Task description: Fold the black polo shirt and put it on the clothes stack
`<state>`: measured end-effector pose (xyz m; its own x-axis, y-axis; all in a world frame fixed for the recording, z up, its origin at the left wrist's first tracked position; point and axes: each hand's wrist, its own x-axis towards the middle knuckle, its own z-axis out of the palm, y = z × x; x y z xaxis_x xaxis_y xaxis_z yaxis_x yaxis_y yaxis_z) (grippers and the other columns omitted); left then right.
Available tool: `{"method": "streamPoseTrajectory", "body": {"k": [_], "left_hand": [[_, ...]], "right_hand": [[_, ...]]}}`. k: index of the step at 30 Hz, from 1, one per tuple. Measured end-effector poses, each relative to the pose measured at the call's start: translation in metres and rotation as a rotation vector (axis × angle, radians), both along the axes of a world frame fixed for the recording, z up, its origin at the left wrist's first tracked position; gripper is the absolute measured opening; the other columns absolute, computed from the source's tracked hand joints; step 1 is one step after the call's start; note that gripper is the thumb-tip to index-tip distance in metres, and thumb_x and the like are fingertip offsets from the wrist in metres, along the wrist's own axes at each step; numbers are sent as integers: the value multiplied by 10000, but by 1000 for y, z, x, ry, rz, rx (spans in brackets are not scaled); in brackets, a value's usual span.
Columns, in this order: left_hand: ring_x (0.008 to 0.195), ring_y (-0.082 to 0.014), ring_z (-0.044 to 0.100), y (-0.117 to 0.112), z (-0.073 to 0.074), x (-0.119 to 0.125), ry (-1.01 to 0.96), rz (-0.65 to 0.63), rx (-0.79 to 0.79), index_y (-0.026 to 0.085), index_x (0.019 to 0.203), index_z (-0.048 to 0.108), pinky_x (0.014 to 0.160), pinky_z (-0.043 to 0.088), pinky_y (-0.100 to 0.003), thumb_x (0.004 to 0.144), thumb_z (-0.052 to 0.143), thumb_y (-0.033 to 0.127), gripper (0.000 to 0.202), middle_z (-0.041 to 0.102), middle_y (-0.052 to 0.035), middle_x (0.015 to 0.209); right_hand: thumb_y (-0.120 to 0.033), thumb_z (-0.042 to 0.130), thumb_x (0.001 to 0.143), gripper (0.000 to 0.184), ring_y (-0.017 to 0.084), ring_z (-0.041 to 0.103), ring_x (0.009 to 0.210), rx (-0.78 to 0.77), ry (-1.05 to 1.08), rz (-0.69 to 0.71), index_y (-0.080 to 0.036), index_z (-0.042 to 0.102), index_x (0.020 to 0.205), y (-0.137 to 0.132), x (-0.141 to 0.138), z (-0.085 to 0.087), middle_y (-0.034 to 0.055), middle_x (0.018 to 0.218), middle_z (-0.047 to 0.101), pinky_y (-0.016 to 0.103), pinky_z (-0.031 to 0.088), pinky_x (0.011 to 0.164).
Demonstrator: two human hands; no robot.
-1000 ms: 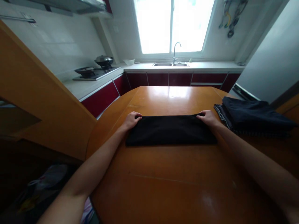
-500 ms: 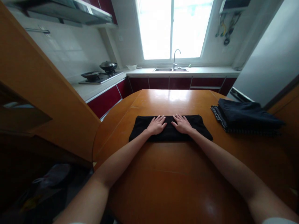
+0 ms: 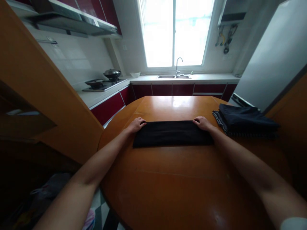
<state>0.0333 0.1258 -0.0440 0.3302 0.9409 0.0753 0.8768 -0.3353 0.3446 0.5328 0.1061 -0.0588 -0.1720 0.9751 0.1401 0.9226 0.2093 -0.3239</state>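
A folded black garment point(image 3: 171, 134) lies flat as a long rectangle on the wooden table point(image 3: 172, 188); its exact kind does not show. My left hand point(image 3: 137, 124) is at its far left corner, fingers curled over the edge and pinching the fabric. At the far right corner, my right hand point(image 3: 202, 123) grips the cloth the same way. The fingertips of both hands are partly hidden behind the fabric's edge.
A stack of folded dark clothes point(image 3: 247, 121) sits on the table's right side. Beyond the table run a counter with a sink point(image 3: 172, 76) and a stove with a lidded wok point(image 3: 112, 74). A fridge point(image 3: 268, 57) stands at right.
Both hands have moved outward from lying flat on the middle of the black garment to its far corners, where the fingers have closed on the cloth. The view has tilted up slightly.
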Motion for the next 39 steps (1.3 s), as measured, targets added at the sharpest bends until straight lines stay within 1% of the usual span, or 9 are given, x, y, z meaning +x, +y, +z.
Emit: {"method": "streamPoseTrajectory", "body": {"k": [4, 9, 17, 21, 26, 29, 32, 35, 39], "left_hand": [[930, -264, 661, 24, 24, -4, 7, -22, -193, 164, 1023, 714, 817, 511, -317, 708, 641, 665, 597, 718, -128, 1032], [678, -193, 583, 43, 46, 5, 69, -117, -391, 197, 724, 678, 618, 432, -263, 558, 738, 703, 536, 673, -43, 739], [745, -204, 621, 52, 61, 16, -57, -233, -556, 204, 846, 758, 663, 465, -256, 528, 820, 568, 487, 727, -31, 826], [675, -183, 599, 45, 84, 17, -101, -236, -389, 195, 776, 774, 635, 458, -262, 604, 789, 563, 406, 716, -26, 743], [741, -189, 634, 25, 133, 13, -266, -180, 6, 180, 878, 782, 693, 493, -272, 680, 754, 564, 433, 744, -41, 817], [824, -206, 658, -3, 149, 14, -330, -158, 234, 181, 923, 782, 766, 516, -288, 726, 747, 560, 428, 747, -57, 907], [903, -205, 657, -45, 129, 17, -322, -194, 379, 200, 960, 785, 823, 523, -292, 825, 696, 530, 367, 719, -72, 993], [889, -182, 637, -97, 76, 18, -255, -244, 485, 230, 1019, 781, 816, 516, -291, 924, 623, 455, 291, 676, -69, 984], [913, -187, 619, -165, 11, 10, -68, -320, 481, 284, 1083, 761, 840, 509, -336, 1006, 513, 349, 268, 673, -58, 988]], "right_hand": [[-417, 664, 876, 332, 232, 695, 918, -198, 52, 19, -138, 765, 1025, 20, 9, 22, 127, 1049, 754, 283, 522, 810], [-554, 759, 759, 422, 221, 671, 805, -381, 98, 9, -140, 761, 846, 31, 16, 44, 103, 890, 749, 268, 505, 679], [-513, 895, 550, 516, 200, 632, 778, -497, 262, 50, -151, 753, 889, 26, 18, 57, 44, 817, 704, 277, 494, 695], [-518, 861, 591, 463, 201, 612, 774, -321, 360, 57, -146, 754, 845, 25, 28, 74, 49, 782, 699, 288, 485, 707], [-548, 783, 668, 456, 203, 605, 797, 92, 444, 138, -153, 746, 893, 17, 53, 123, 41, 831, 700, 304, 473, 745], [-502, 753, 708, 381, 219, 610, 809, 258, 424, 199, -159, 734, 872, -4, 61, 145, 44, 833, 692, 323, 472, 761], [-399, 699, 767, 236, 232, 606, 839, 317, 312, 218, -178, 716, 848, -43, 59, 137, 66, 864, 673, 334, 474, 781], [-277, 615, 820, 123, 234, 601, 898, 307, 189, 272, -205, 707, 860, -94, 51, 98, 86, 946, 650, 342, 475, 827], [-112, 550, 799, 206, 225, 593, 944, 228, 50, 442, -223, 692, 901, -164, 47, 38, 71, 987, 628, 355, 474, 870]]}}
